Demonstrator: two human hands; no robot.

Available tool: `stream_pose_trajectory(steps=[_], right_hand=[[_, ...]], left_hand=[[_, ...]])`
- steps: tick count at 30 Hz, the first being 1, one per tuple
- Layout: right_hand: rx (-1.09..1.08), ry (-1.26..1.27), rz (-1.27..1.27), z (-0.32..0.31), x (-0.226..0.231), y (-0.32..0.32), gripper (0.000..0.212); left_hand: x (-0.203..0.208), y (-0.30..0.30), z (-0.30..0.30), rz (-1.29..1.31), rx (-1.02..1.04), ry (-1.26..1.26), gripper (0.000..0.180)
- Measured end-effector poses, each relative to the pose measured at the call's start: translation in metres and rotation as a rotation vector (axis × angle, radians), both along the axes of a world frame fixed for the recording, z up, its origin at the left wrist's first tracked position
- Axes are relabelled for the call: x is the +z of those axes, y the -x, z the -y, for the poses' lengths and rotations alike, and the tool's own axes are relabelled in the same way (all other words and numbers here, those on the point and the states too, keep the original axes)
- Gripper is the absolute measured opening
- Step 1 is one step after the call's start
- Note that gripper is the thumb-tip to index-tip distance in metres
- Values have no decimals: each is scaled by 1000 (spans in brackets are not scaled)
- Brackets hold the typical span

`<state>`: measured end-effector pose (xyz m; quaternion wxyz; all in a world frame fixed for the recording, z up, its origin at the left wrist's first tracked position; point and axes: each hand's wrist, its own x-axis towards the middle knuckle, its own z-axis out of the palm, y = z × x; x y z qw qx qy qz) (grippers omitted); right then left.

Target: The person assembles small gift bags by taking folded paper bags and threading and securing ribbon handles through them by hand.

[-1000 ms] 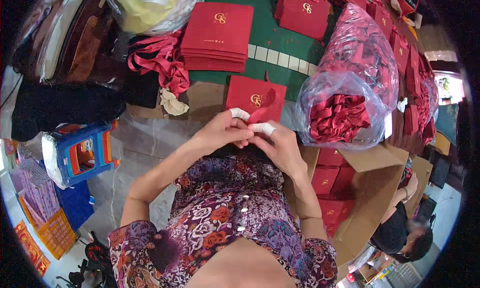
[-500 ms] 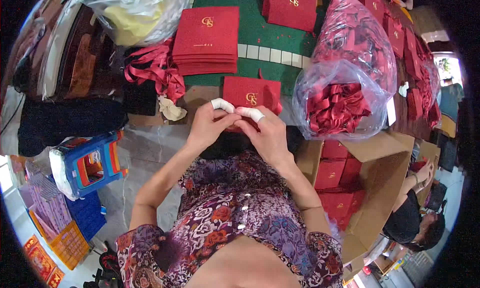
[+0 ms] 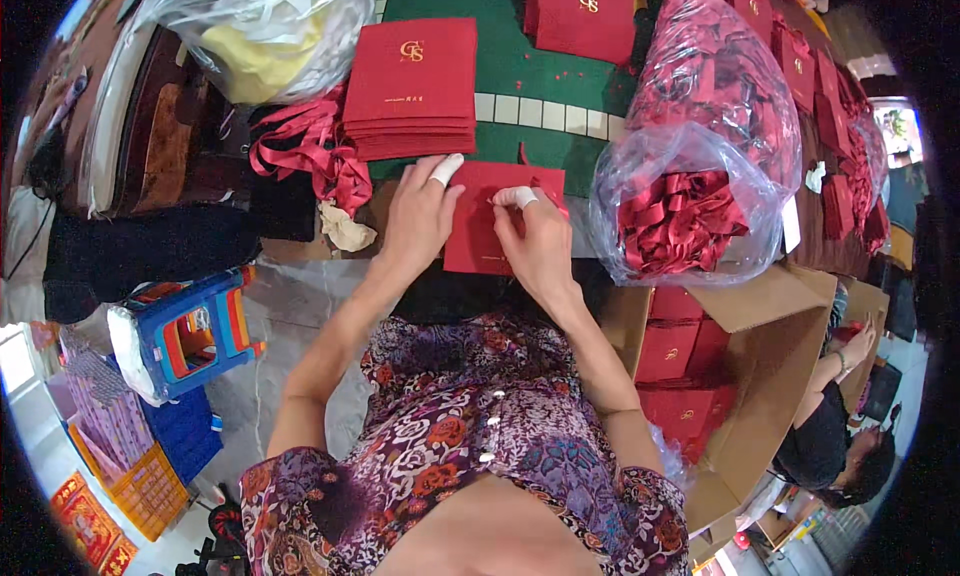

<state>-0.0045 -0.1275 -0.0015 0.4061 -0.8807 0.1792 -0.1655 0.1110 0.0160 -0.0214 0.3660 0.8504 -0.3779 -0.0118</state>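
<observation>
A red bag (image 3: 472, 221) with gold print lies flat at the table's near edge, between my hands. Along its left edge rests my left hand (image 3: 420, 216), fingers stretched out and thumb apart, white tape round one fingertip. My right hand (image 3: 540, 238) is over the bag's right half, thumb and taped index finger closed in a pinch; whatever is between them is too small to make out. Short red ribbon (image 3: 548, 190) shows by the bag's upper right corner. Just beyond my left fingertips sits a stack of red bags (image 3: 412, 86).
Loose red ribbons (image 3: 320, 146) lie to the left of the stack. On the right, a clear plastic bag (image 3: 690, 206) is full of red ribbon. An open cardboard box (image 3: 770, 376) holds more red bags. Farther right, a person in black (image 3: 825, 436) is at work.
My hands have come apart from their meeting point above the bag. The left has moved to its left edge, the right lower over it. The bag now lies nearer me.
</observation>
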Motion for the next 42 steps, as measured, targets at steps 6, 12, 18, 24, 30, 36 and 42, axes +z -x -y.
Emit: stream_pose_trajectory(steps=[6,12,18,24,30,36,42], right_hand=[[8,32,36,4,-10,0,12],[11,15,-39,2,-11,-5,13],[-55,-105,-86,2,-1,-4,15],[-96,-152,-55,-1,0,-2,13],[-120,52,53,-13,-6,-3,15],[-39,-33,34,-6,1,3,23],[73,173,79,21,42,5,20]], left_hand=[[-5,3,4,34,-55,-154,34],[-8,10,4,60,-92,-69,27],[3,11,4,-80,-105,16,20],[13,16,7,-128,-97,-21,12],[13,21,9,-261,-86,33,12],[19,21,10,-387,-92,149,14],[27,20,11,-304,-49,60,26]])
